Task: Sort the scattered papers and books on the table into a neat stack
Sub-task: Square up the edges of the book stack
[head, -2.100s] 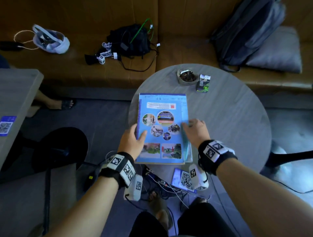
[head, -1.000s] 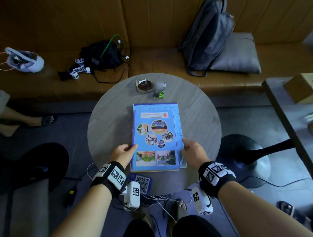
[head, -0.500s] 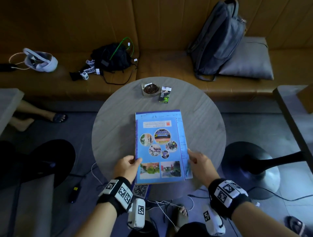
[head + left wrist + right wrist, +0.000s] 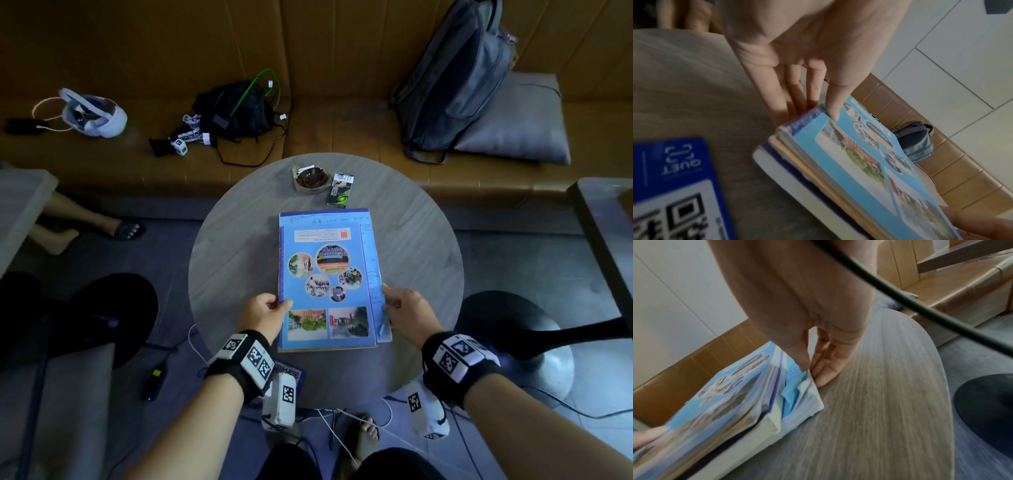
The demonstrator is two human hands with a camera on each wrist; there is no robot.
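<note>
The stack of books and papers topped by a light-blue booklet with round photo insets point(image 4: 327, 281) lies at the centre of the round grey wood-grain table point(image 4: 239, 246), long edge running twelve to six o'clock. Left hand point(image 4: 262, 313) grips its nine o'clock edge, thumb on the cover, fingers straight against the side. Right hand point(image 4: 407, 313) pinches the three o'clock edge where loose pale-blue sheets point(image 4: 801, 391) protrude.

Judgement: press both sides inward evenly to bring those sheets flush. Covers look thin and flexible; lower volumes thicker. An ashtray point(image 4: 311, 179) and cigarette pack point(image 4: 340, 190) sit at twelve o'clock.
</note>
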